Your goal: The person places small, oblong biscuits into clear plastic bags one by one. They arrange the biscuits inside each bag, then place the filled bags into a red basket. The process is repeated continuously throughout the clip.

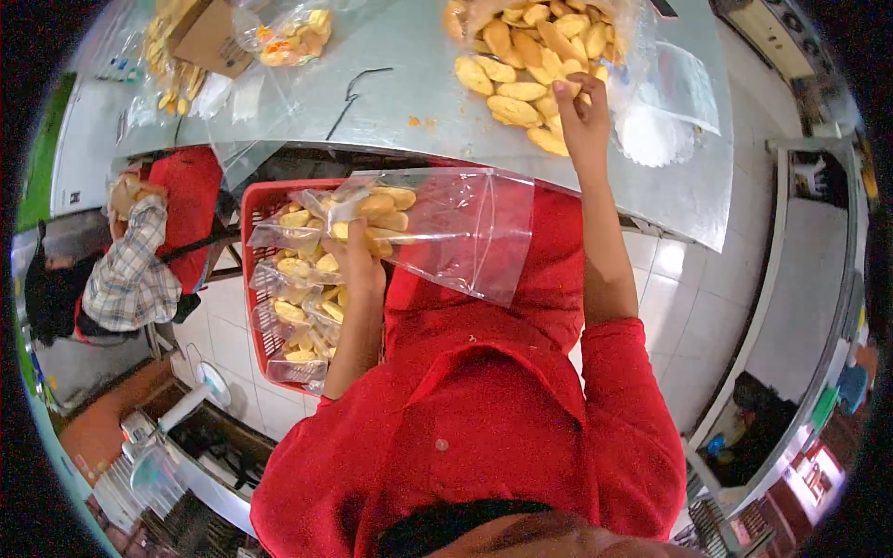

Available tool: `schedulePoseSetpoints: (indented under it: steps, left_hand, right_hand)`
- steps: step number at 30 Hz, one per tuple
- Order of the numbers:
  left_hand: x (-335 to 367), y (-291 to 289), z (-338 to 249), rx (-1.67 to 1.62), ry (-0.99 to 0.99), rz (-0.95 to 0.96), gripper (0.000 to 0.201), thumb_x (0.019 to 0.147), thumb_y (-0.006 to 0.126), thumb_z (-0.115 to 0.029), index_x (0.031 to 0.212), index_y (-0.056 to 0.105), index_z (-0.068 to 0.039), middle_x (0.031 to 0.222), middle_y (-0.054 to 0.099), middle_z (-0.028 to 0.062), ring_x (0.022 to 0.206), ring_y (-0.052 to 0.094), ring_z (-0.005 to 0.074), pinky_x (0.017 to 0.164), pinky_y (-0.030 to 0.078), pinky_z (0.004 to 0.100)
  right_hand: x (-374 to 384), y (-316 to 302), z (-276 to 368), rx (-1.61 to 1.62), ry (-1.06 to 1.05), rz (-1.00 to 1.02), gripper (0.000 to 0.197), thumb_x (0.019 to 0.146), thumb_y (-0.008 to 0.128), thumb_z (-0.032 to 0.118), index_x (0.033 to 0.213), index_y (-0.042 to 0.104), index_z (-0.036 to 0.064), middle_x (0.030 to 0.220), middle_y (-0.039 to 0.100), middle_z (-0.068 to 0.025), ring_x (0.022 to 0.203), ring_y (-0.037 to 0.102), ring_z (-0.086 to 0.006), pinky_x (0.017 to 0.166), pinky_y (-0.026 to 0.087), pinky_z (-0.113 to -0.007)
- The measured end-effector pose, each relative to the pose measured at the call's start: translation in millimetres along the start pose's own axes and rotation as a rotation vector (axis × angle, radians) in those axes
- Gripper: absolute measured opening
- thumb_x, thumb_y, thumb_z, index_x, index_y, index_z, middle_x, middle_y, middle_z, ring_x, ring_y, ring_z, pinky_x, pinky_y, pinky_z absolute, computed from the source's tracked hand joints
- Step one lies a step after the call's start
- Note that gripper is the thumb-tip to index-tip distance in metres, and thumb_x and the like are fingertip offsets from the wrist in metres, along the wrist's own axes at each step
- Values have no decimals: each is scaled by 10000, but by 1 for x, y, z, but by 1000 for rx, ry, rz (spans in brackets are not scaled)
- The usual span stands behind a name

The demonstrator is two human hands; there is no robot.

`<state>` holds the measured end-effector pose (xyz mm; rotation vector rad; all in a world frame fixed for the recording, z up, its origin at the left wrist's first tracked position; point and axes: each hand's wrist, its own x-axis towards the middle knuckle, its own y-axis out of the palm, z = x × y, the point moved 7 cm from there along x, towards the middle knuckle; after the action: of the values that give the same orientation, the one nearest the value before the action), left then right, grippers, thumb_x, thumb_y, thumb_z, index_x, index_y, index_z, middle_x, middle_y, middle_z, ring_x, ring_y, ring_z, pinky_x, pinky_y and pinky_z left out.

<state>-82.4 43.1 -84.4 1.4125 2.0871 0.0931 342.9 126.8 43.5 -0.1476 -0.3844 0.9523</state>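
Note:
My left hand (361,265) is closed around the filled end of a clear plastic bag (465,232). Several oval, golden-yellow bread pieces (383,209) lie inside it, and its flat, wide end stretches to the right over my lap. On the metal table, my right hand (584,104) is at the right edge of a pile of similar bread pieces (521,91). Its thumb and fingers pinch what looks like one piece, partly hidden by the fingers. The pile spills out of a large clear bag at the far edge.
Left of my lap stands a red plastic basket (249,270) with several filled bags. The metal table (391,112) also bears a brown cardboard box (209,37), a smaller bag of bread (296,42) and a white round item (651,138). At far left sits another person in a checked shirt (135,270).

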Motion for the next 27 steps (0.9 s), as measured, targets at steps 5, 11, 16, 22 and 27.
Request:
schedulePoseSetpoints:
  steps: [5,11,16,22,27]
  left_hand:
    - [-3,37,-12,-50,59,47,629,885,595,-131,1370,200,-67,1173,524,116,995,589,228,767,544,365]
    - [-4,54,-7,-32,84,-18,466,905,585,-139,1283,329,-50,1060,595,104,854,620,188,694,545,317]
    - [-38,92,-13,117,103,33,559,898,606,-141,1317,256,-25,1122,532,123,928,574,203,761,516,330]
    - [-62,104,4,294,183,165,576,831,623,-40,1293,279,-18,1133,487,126,985,537,172,821,493,298]
    - [-81,124,8,386,202,287,639,791,606,6,1295,214,-13,1185,417,140,1105,462,204,944,427,333]
  right_hand:
    - [-31,-15,10,623,413,231,358,919,618,147,1252,501,89,1037,531,-38,835,514,-124,657,450,-257]
    - [-114,-19,30,119,309,1144,337,962,536,181,1264,487,41,825,590,-18,539,385,-46,475,321,-192]
    - [-167,-12,30,596,937,1017,489,985,489,204,1431,348,61,919,607,-34,713,455,-64,601,376,-209]
    - [-225,23,8,311,678,1167,453,1013,418,319,1386,349,71,854,567,-25,659,488,-96,596,417,-236]
    - [-220,39,6,284,551,929,376,1006,442,260,1317,506,56,825,626,-82,688,564,-119,611,456,-260]
